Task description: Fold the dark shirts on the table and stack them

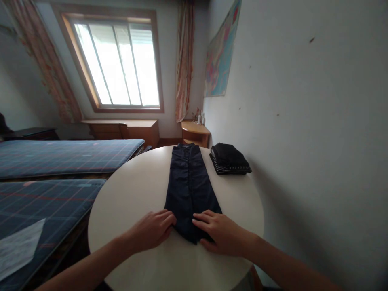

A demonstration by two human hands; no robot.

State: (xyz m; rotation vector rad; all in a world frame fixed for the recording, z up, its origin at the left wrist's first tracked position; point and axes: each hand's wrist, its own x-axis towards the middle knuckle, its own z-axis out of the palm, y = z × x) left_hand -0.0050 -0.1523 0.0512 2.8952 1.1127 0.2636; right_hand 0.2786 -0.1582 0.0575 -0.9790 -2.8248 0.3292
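A dark navy shirt [190, 182] lies folded into a long narrow shape on the round white table [136, 182]. Its collar is at the far end, a buttoned front runs down the middle, and the hem faces me. At the near left corner of the hem, my left hand [156, 227] is closed with curled fingers on the cloth edge. Across the near right corner rests my right hand [218, 232], its fingers spread over the fabric and its thumb low by the hem.
A stack of folded black clothes [230, 159] sits at the table's far right, near the white wall [318, 141]. Left of the table are plaid mattresses [69, 157], with a paper sheet [21, 246] on the nearer one. A wooden desk [142, 131] stands below the window.
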